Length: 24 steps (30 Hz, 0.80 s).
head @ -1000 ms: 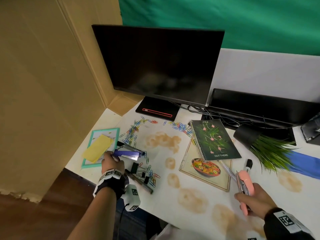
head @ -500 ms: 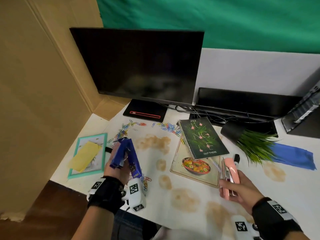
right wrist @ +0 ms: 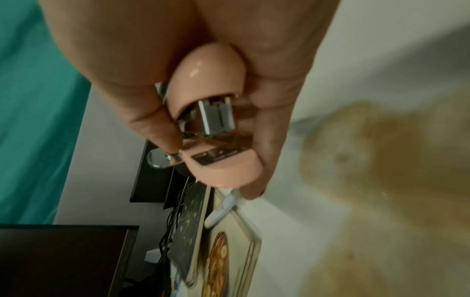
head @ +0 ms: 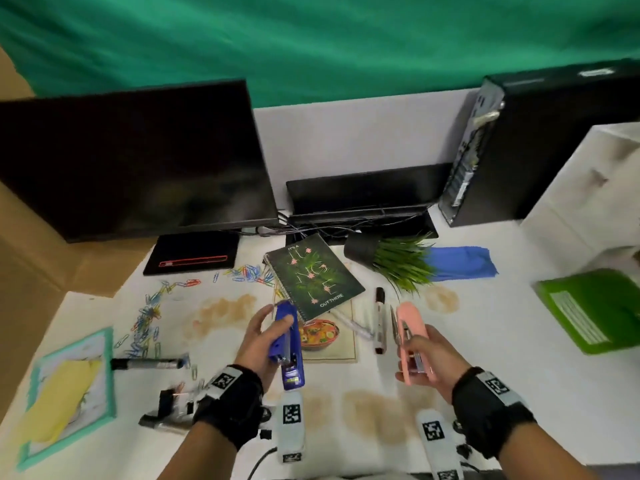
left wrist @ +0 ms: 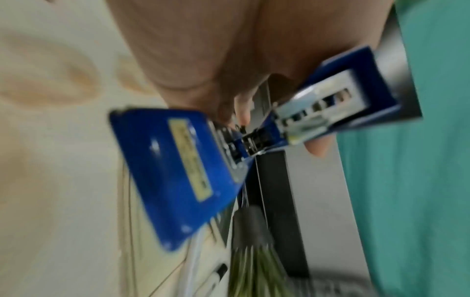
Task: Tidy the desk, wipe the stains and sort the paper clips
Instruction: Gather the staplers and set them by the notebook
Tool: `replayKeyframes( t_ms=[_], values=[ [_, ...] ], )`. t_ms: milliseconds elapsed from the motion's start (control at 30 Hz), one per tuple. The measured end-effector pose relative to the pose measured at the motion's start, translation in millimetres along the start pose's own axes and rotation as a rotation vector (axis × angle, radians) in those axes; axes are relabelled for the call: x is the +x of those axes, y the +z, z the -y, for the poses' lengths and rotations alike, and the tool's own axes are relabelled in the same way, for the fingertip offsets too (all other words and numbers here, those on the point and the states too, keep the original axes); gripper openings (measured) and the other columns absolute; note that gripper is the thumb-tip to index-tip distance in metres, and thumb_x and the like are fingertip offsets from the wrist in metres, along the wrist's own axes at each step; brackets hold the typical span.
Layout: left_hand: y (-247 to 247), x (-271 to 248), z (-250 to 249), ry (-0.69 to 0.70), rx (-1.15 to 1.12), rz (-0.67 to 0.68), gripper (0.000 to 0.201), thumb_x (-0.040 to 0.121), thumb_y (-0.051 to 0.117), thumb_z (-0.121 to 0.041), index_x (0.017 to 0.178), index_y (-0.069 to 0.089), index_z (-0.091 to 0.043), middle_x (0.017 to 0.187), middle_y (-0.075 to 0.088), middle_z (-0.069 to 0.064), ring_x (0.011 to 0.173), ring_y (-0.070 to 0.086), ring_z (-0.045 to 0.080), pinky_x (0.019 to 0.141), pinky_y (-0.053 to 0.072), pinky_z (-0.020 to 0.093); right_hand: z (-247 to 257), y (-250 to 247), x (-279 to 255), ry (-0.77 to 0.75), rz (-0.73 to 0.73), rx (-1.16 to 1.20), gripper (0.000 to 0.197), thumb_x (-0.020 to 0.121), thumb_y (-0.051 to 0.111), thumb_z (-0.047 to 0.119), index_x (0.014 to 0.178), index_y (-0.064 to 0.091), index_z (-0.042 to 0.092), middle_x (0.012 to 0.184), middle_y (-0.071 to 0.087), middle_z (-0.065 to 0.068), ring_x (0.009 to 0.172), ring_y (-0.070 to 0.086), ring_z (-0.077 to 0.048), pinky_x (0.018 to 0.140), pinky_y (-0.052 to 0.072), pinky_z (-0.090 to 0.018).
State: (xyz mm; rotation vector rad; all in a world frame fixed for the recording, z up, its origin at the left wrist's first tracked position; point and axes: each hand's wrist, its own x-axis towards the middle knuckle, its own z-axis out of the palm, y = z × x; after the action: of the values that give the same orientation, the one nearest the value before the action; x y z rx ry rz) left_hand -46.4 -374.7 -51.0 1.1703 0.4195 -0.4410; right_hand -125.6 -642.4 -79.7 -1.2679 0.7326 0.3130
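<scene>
My left hand [head: 258,337] grips a blue stapler [head: 289,344] above the middle of the white desk [head: 502,375]; the left wrist view shows that blue stapler [left wrist: 183,172] hinged open. My right hand [head: 424,355] holds a pink stapler [head: 410,336], fingers curled round it; the right wrist view shows the pink stapler [right wrist: 216,112] in my fingers. Coloured paper clips [head: 147,317] lie scattered at the left and behind, near the monitor base. Brown stains [head: 221,311] spot the desk, with more stains [head: 374,417] near the front edge.
A monitor [head: 138,157] stands at the back left, a computer tower [head: 540,140] at the back right. A green notebook [head: 313,275] lies on a food-picture book. A tipped plant pot [head: 384,254], blue cloth [head: 460,263], markers [head: 380,320], green box [head: 595,306] and framed yellow pad [head: 65,389] also lie about.
My left hand lifted the blue stapler off the clips at the left and carried it to the centre. My right hand kept the pink stapler and came nearer. The view swung right.
</scene>
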Motion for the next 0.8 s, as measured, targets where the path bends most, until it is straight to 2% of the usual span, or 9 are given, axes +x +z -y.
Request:
replayKeyframes(
  t_ms=[67,133,200,267,367,467,600,700,800],
  values=[
    [28.6,2.7,6.2,0.036,0.157,0.022,0.038,0.084,0.063,0.000,0.106,0.041,-0.024,0.088,0.062,0.017,0.064,0.060,0.024,0.054,0.052,0.031,-2.3,-16.5,-2.1,0.007,-0.060,-0.027,0.023,0.088,0.053,0.004,0.107,0.050,0.015,0.087,0.060,-0.016,0.072,0.059,-0.027,0.066,0.058,-0.042],
    [58.1,4.2,14.5,0.079,0.273,0.085,0.033,0.087,0.060,0.002,0.098,0.037,-0.020,0.090,0.055,0.018,0.063,0.058,0.024,0.058,0.051,0.033,-6.4,-34.4,-5.1,0.008,-0.105,-0.021,0.022,0.087,0.055,0.005,0.106,0.050,0.014,0.082,0.060,-0.014,0.068,0.057,-0.025,0.065,0.057,-0.041],
    [87.0,4.4,23.0,0.114,0.359,0.139,0.028,0.088,0.059,-0.001,0.090,0.040,-0.021,0.090,0.058,0.013,0.063,0.059,0.022,0.061,0.049,0.034,-10.2,-53.2,-10.3,0.002,-0.147,0.003,0.020,0.087,0.056,0.006,0.105,0.050,0.013,0.080,0.060,-0.014,0.065,0.057,-0.025,0.060,0.056,-0.038],
    [114.3,4.2,30.3,0.133,0.398,0.182,0.028,0.088,0.060,-0.003,0.095,0.046,-0.027,0.093,0.062,0.009,0.065,0.061,0.020,0.062,0.052,0.034,-13.9,-73.3,-14.6,0.004,-0.186,0.031,0.022,0.087,0.056,0.007,0.107,0.050,0.013,0.082,0.061,-0.014,0.068,0.058,-0.026,0.061,0.054,-0.037],
    [153.6,3.1,44.3,0.103,0.437,0.306,0.033,0.090,0.058,-0.006,0.113,0.053,-0.029,0.103,0.061,0.011,0.082,0.059,0.028,0.076,0.052,0.040,-17.9,-104.0,-22.5,0.013,-0.230,0.071,0.026,0.086,0.058,0.010,0.110,0.050,0.014,0.092,0.061,-0.017,0.074,0.059,-0.029,0.065,0.054,-0.038],
    [192.9,3.1,64.1,0.045,0.470,0.382,0.019,0.093,0.055,-0.011,0.104,0.059,-0.026,0.108,0.058,0.016,0.090,0.055,0.030,0.079,0.048,0.040,-17.2,-137.3,-29.1,0.027,-0.318,0.091,0.027,0.086,0.057,0.016,0.111,0.048,0.013,0.098,0.061,-0.019,0.080,0.059,-0.029,0.064,0.052,-0.036],
    [243.4,6.1,99.3,-0.146,0.408,0.429,0.031,0.092,0.053,-0.004,0.115,0.055,-0.023,0.119,0.059,0.005,0.096,0.056,0.030,0.076,0.049,0.036,-8.7,-177.2,-36.2,0.049,-0.390,0.208,0.016,0.093,0.043,0.024,0.100,0.045,0.010,0.080,0.052,-0.013,0.065,0.053,-0.026,0.063,0.049,-0.036],
    [276.1,10.5,127.6,-0.277,0.340,0.364,0.048,0.086,0.055,0.005,0.124,0.043,-0.023,0.105,0.063,0.008,0.081,0.058,0.028,0.070,0.049,0.035,-5.7,-202.3,-37.6,0.062,-0.427,0.243,0.031,0.096,0.040,0.041,0.104,0.044,0.011,0.078,0.052,-0.009,0.063,0.054,-0.022,0.060,0.052,-0.035],
    [304.6,12.8,149.8,-0.372,0.435,0.325,0.036,0.086,0.058,-0.001,0.117,0.043,-0.012,0.079,0.058,0.014,0.067,0.057,0.027,0.057,0.051,0.031,-5.7,-222.4,-27.5,0.103,-0.426,0.173,0.048,0.091,0.041,0.057,0.114,0.039,0.014,0.082,0.055,-0.007,0.069,0.060,-0.023,0.071,0.055,-0.036]
  ],
)
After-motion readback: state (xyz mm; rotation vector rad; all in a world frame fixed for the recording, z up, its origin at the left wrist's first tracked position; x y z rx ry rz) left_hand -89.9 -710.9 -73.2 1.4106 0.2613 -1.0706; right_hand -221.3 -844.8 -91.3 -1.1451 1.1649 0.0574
